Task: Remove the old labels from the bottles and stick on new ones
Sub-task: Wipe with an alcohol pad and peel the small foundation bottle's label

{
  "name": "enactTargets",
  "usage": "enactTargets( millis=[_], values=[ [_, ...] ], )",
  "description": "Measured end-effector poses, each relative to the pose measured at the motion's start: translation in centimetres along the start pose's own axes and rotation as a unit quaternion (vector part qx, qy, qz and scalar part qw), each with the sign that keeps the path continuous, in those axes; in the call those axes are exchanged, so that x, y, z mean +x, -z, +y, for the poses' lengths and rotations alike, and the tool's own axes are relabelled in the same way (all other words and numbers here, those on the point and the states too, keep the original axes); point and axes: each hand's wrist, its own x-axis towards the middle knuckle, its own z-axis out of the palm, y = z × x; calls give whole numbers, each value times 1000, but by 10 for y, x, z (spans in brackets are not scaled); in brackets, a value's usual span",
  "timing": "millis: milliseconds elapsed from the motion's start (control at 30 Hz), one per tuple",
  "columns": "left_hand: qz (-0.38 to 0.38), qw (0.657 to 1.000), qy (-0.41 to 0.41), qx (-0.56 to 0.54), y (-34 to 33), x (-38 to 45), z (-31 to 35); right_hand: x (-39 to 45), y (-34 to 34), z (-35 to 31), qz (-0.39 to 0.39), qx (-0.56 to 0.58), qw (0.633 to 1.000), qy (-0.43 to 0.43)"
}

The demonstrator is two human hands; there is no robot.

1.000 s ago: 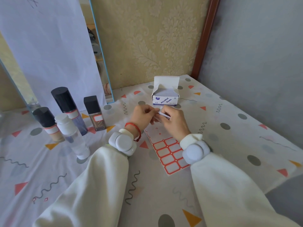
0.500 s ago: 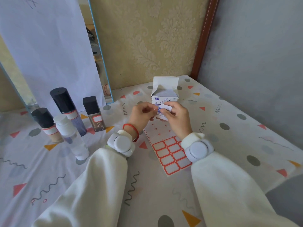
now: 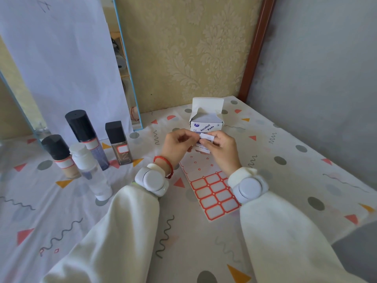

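Since a second ago we've lifted the sachet (image 3: 206,139) up in front of the pad box (image 3: 206,124), both hands pinching it: left hand (image 3: 177,145) on one edge, right hand (image 3: 221,149) on the other. It's thin and floppy, so probably best gripped at the corners to tear. Bottles (image 3: 85,148) stand well left on the tabletop (image 3: 285,180), label sheet (image 3: 212,190) below our wrists.
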Motion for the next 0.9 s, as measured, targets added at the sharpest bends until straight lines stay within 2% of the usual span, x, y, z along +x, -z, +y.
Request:
enactTargets(
  millis=[467, 700, 900],
  values=[
    [2, 995, 67, -67, 0, 3, 1, -1, 0, 0, -8, 29, 1000, -4],
    [55, 995, 79, -36, 0, 7, -6, 0, 2, 2, 5, 17, 1000, -11],
    [71, 995, 67, -15, 0, 9, -10, 0, 2, 3, -1, 13, 1000, -16]
  ],
)
